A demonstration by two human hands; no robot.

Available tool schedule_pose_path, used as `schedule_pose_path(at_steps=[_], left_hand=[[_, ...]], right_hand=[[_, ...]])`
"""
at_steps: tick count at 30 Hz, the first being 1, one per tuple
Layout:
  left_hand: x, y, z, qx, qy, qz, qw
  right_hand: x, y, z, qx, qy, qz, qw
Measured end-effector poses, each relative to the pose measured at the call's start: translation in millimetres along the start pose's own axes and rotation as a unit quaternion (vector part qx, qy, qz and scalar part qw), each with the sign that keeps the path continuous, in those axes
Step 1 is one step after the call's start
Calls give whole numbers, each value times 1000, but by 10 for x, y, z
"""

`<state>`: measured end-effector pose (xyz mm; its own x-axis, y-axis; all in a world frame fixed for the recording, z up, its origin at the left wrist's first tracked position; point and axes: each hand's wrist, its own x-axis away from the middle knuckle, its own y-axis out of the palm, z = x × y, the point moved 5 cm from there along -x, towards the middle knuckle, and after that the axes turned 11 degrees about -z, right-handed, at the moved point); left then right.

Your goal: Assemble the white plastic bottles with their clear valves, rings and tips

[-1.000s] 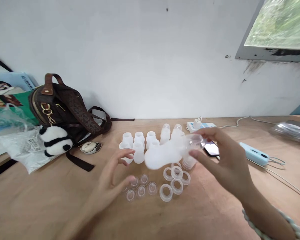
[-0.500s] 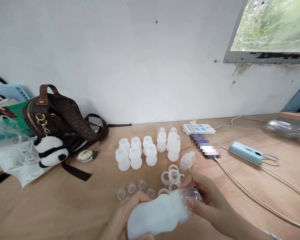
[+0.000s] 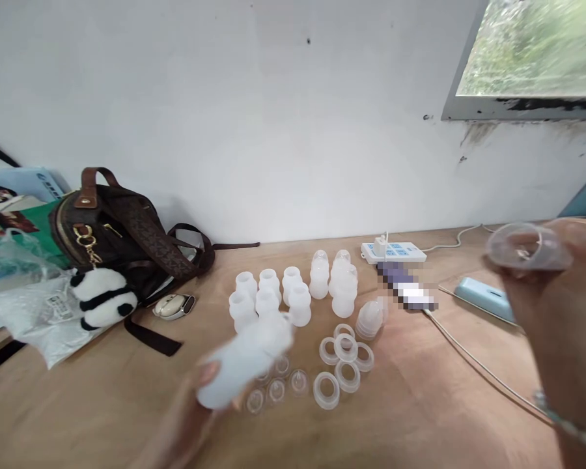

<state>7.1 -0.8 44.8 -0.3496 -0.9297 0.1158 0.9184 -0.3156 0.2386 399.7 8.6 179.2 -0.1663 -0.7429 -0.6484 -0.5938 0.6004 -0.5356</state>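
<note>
My left hand (image 3: 188,417), blurred by motion, is closed round a white translucent bottle body (image 3: 247,358) held low over the table. My right hand (image 3: 561,306) is raised at the right edge and grips a clear cap (image 3: 522,246) with its opening turned toward me. On the wooden table (image 3: 420,404) stand several more white bottle bodies (image 3: 268,296). Several clear rings (image 3: 344,355) and small clear teats (image 3: 276,391) lie in front of them, just beyond the held bottle.
A brown bag (image 3: 122,231) with a panda toy (image 3: 102,296) sits at the left, next to plastic packets (image 3: 29,306). A power strip (image 3: 393,251), a phone (image 3: 407,290), a light blue device (image 3: 483,296) and cables (image 3: 478,368) lie at the right. A window (image 3: 532,55) is upper right.
The clear cap has come off the bottle: my right hand carried it up and to the right, while my left hand moved the bottle body up and to the left.
</note>
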Motion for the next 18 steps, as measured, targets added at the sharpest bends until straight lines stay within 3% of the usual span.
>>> schedule_pose_path(at_steps=[2, 3, 5, 7, 10, 14, 18], left_hand=[[1, -234, 97, -13, 62, 60, 996], [-12, -294, 137, -28, 85, 69, 994], [-69, -296, 185, -71, 110, 53, 990], [-145, -195, 184, -124, 104, 26, 987], [-229, 0, 171, -195, 100, -7, 976], [-245, 122, 200, -263, 140, -20, 954], [-231, 112, 214, -286, 155, 0, 946]], right_hand=[[-97, -270, 387, -57, 55, 132, 988], [-114, -288, 541, -67, 85, 123, 987], [-94, -132, 685, -22, 90, 3, 996], [12, 181, 696, 34, 59, -145, 987], [198, 641, 636, 76, 0, -267, 961], [297, 971, 613, 95, -36, -337, 936], [254, 887, 459, 76, -27, -306, 949]])
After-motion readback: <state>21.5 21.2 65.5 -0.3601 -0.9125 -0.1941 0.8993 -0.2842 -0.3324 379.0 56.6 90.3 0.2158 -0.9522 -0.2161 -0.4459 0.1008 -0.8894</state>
